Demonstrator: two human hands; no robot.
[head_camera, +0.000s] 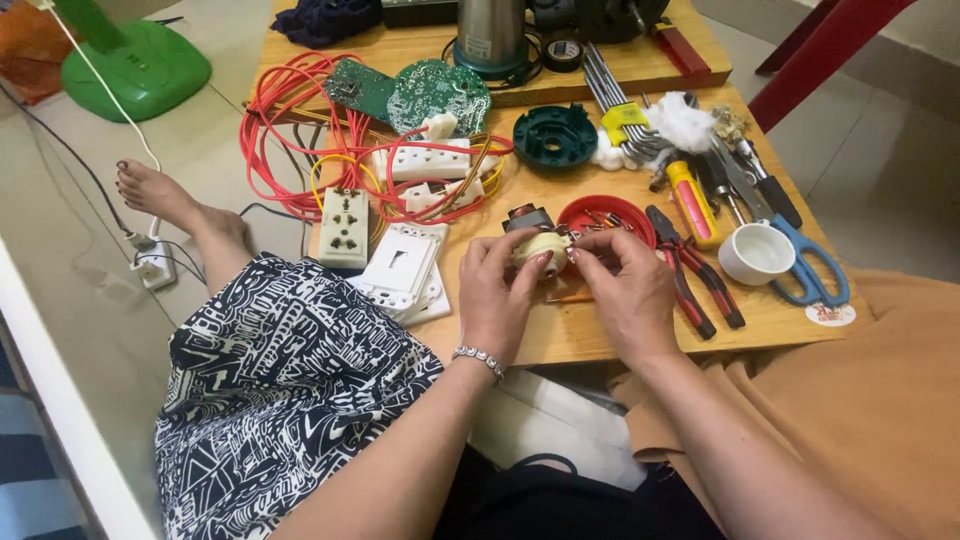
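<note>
Both hands hold a small cream round part (541, 248) just in front of the red bowl (606, 214). The left hand (497, 290) pinches its left side. The right hand (625, 283) grips its right side. Red pliers (695, 270) lie right of the bowl.

A round white sticker (830, 314) with a reddish printed mark lies flat on the tabletop (590, 335) at the right of the frame, near its front right corner, just below the blue scissors handles (815, 275). At the top centre of the frame, a small rectangular label (476, 47), pale with dark print, sits low on the side of the upright metal cylinder (491, 30); it is too small to make out further. No packages, signs or screens show.
</note>
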